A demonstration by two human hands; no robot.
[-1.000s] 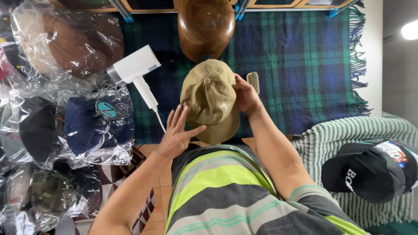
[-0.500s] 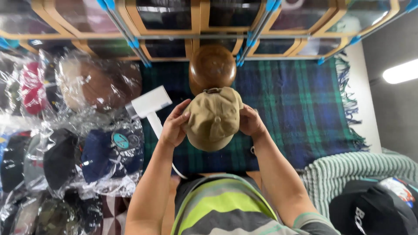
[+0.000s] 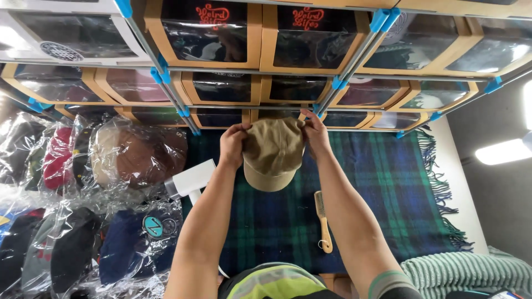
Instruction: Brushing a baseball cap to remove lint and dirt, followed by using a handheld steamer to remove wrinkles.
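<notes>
1. Stacking up behind everything, cardboard boxes [image 3: 233,33] with clear windows are crowding the space just beyond the cap; lifting it carelessly could, I judge, be knocking one.
2. Covering the surface, a green plaid blanket [image 3: 388,188] is lying under the work, bagged hats [image 3: 133,155] piling along its left side.
3. Hovering over the blanket, the tan cap [image 3: 272,154] is being pinched at its far edge by the left hand [image 3: 234,145] and right hand [image 3: 313,133], each closed on it (a slipping grip could be dropping it).
4. Lying nearby, a wooden brush [image 3: 322,220] and a white handheld device [image 3: 191,180] are sitting where the forearms could be catching them
</notes>
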